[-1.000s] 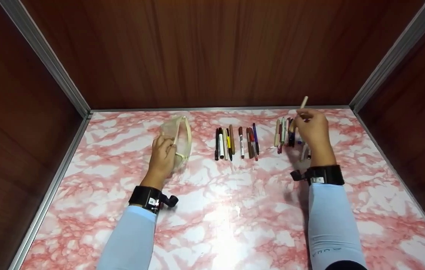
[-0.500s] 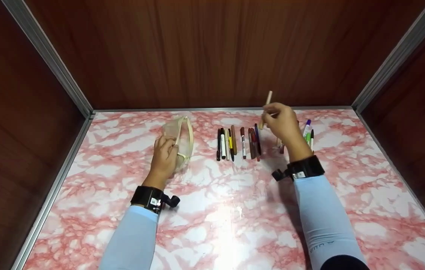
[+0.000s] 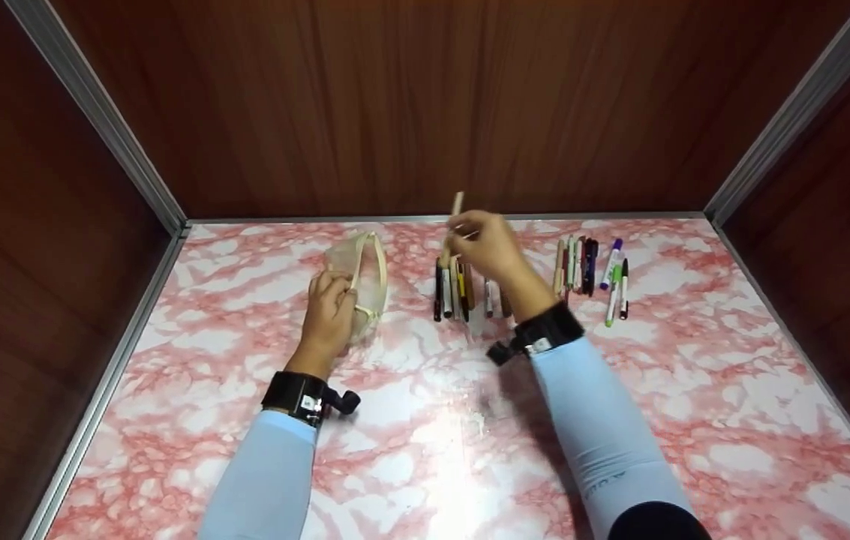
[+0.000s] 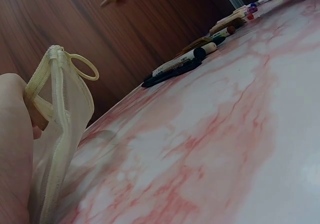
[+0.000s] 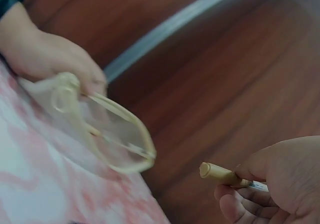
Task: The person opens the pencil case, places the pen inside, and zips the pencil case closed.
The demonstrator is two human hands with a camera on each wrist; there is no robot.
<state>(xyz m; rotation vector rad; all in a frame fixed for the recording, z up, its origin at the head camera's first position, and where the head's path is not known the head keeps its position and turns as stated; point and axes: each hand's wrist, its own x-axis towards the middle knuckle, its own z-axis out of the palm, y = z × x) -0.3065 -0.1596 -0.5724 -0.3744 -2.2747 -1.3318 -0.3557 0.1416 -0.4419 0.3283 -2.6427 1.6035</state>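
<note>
A cream mesh zip pouch (image 3: 345, 253) stands at the left of the tabletop with its mouth spread towards the right. My left hand (image 3: 327, 315) grips the pouch by its near rim, fingers curled over the edge. Through the mouth of the pouch (image 5: 135, 126), some slim light thing shows inside in the right wrist view, too blurred to name. My right hand (image 3: 492, 246) pinches a tan capped marker (image 5: 220, 174), held tilted above the table. Beneath that hand lies a row of pens and markers (image 3: 462, 291), partly covered by the hand and forearm.
Farther right lies another group of pens (image 3: 576, 266), with purple, green and black-capped markers (image 3: 614, 281) beside it. A pink-and-white marbled tabletop (image 3: 394, 450) carries everything. Brown wood-grain panels (image 3: 425, 112) with metal edging enclose the back and sides.
From above the right-hand pen group, my right hand has swung left with the tan marker, now over the middle row. My left hand stays on the pouch.
</note>
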